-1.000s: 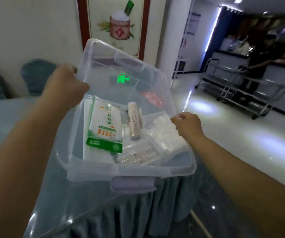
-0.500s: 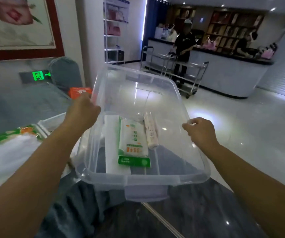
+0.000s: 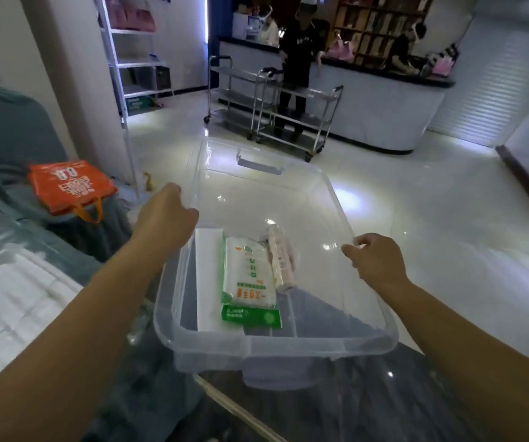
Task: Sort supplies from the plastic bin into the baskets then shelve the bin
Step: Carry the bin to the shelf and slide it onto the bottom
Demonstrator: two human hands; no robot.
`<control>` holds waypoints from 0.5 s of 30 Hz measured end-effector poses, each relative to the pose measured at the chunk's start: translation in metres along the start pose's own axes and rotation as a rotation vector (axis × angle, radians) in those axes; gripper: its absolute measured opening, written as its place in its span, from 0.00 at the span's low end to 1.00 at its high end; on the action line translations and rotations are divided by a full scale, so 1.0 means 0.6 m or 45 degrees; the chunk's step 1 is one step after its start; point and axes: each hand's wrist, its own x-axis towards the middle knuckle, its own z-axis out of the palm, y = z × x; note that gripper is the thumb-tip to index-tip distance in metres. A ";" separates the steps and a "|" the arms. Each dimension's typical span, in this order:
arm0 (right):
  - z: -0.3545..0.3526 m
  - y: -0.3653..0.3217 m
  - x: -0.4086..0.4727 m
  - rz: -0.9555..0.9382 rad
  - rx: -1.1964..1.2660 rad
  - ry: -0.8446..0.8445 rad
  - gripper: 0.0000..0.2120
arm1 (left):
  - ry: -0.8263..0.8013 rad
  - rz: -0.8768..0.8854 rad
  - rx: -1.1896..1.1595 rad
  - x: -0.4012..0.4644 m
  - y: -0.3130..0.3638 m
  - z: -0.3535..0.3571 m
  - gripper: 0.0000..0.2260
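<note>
I carry a clear plastic bin (image 3: 365,342) in the air, above the floor. My left hand (image 3: 165,215) grips its left rim and my right hand (image 3: 376,261) grips its right rim. Inside lie a white and green packet (image 3: 248,285), a white flat sheet or box (image 3: 209,275) to its left, and a pale tube-shaped pack (image 3: 280,258) to its right. No basket shows clearly; a white-rimmed container (image 3: 11,250) with white packs sits at the left edge.
A metal shelf rack (image 3: 129,59) stands at the back left. An orange bag (image 3: 68,186) lies on a grey-covered chair. Two steel trolleys (image 3: 275,113) and a person stand before a white counter (image 3: 384,100). Glossy floor stretches ahead.
I have turned to the right away from the table with the bin; the view swung from the wall picture to the shelf rack and counter. Both hands keep their grip on the rims.
</note>
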 end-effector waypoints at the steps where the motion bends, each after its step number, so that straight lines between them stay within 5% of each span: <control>1: 0.008 -0.005 0.034 0.018 0.000 0.001 0.17 | -0.010 -0.002 -0.005 0.037 0.002 0.018 0.08; 9: 0.076 -0.016 0.265 0.181 -0.029 -0.073 0.18 | -0.052 -0.005 0.035 0.294 0.026 0.171 0.18; 15: 0.137 0.031 0.470 0.227 -0.055 -0.111 0.19 | -0.241 -0.067 0.066 0.453 0.020 0.331 0.05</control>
